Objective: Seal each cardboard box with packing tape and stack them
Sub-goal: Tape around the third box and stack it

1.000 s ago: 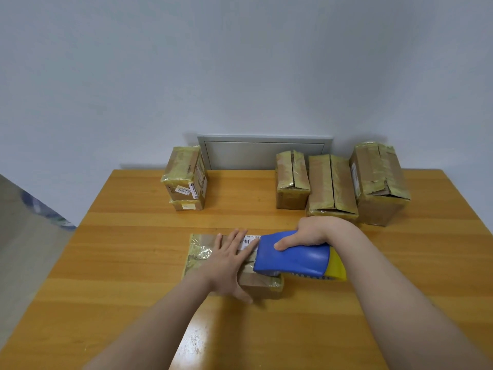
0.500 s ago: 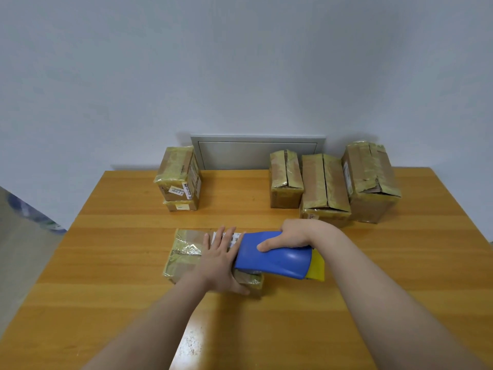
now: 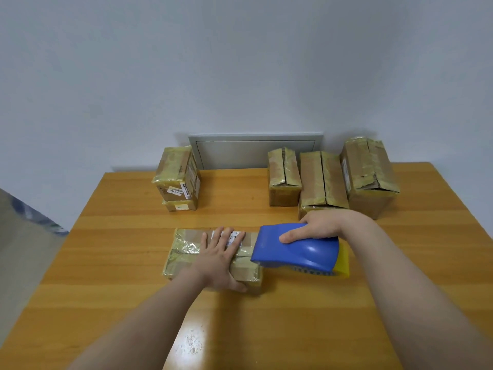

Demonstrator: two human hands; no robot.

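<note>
On the near middle of the wooden table (image 3: pixel 106 263), we have the flat cardboard box (image 3: pixel 184 252) lying crosswise in front of us, its top wrapped in glossy yellowish tape. Our left hand (image 3: pixel 221 260) lies flat on it, fingers straight and spread over the white label, thumb down along the near edge. It grasps nothing and only presses, which we judge is to pin the light box so it does not slide under the pull of the tape. Our right hand (image 3: pixel 317 228) wraps the blue tape dispenser (image 3: pixel 298 252), thumb laid across the shell and fingers curled over its far side, with the nose of the tool at the box's right end. Whether tape touches the cardboard we cannot tell, since the shell hides the blade. Two boxes (image 3: pixel 176 177) sit stacked at the far left, likely the finished pile, well apart from three boxes (image 3: pixel 322 180) standing side by side at the far right, probably waiting their turn.
</note>
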